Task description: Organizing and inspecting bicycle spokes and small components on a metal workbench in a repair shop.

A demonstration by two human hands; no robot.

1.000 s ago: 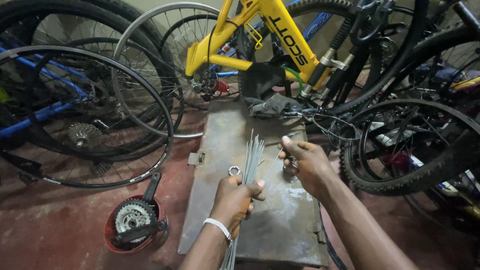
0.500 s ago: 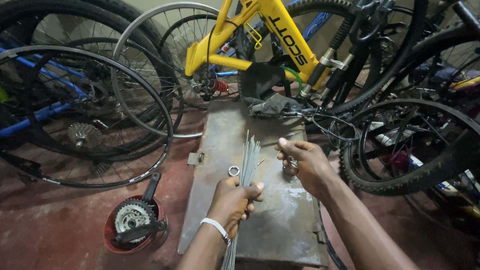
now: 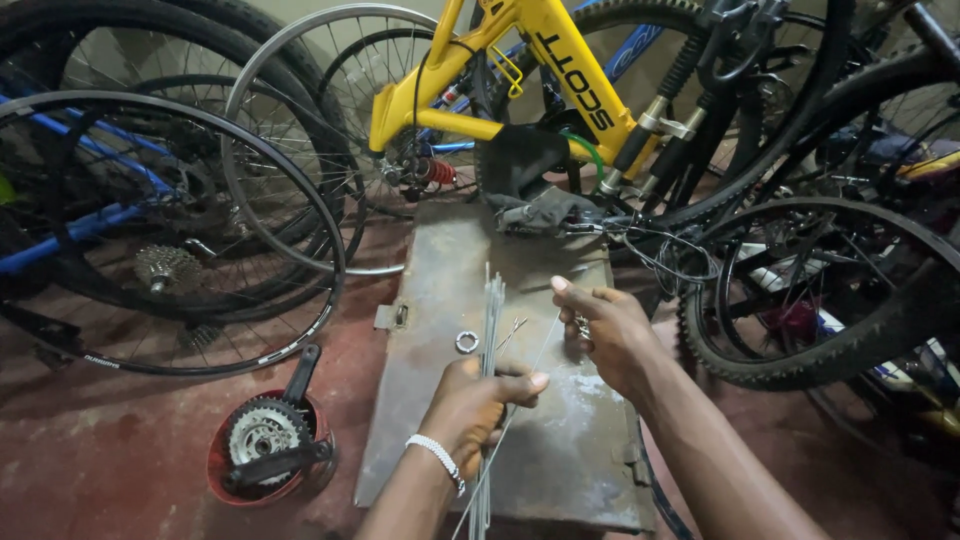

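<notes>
My left hand (image 3: 478,405) is closed around a bundle of thin metal spokes (image 3: 490,310) that stick up past the fist and trail down below it. My right hand (image 3: 605,335) hovers just to the right, fingers partly curled, pinching one single spoke (image 3: 530,375) that slants down across the bundle. Both hands are over a worn grey metal plate (image 3: 560,450) lying on the red floor. A small metal ring (image 3: 466,342) lies on the plate left of the spokes.
A red bowl (image 3: 225,475) holding a crankset with chainring sits on the floor at the left. Bicycle wheels (image 3: 160,230) lean at the left, a yellow bike frame (image 3: 520,70) stands behind, knobby tyres (image 3: 800,290) crowd the right. A dark rag (image 3: 540,205) lies at the plate's far end.
My right hand has shifted slightly and drawn one spoke away from the bundle. My left hand keeps its grip in about the same place.
</notes>
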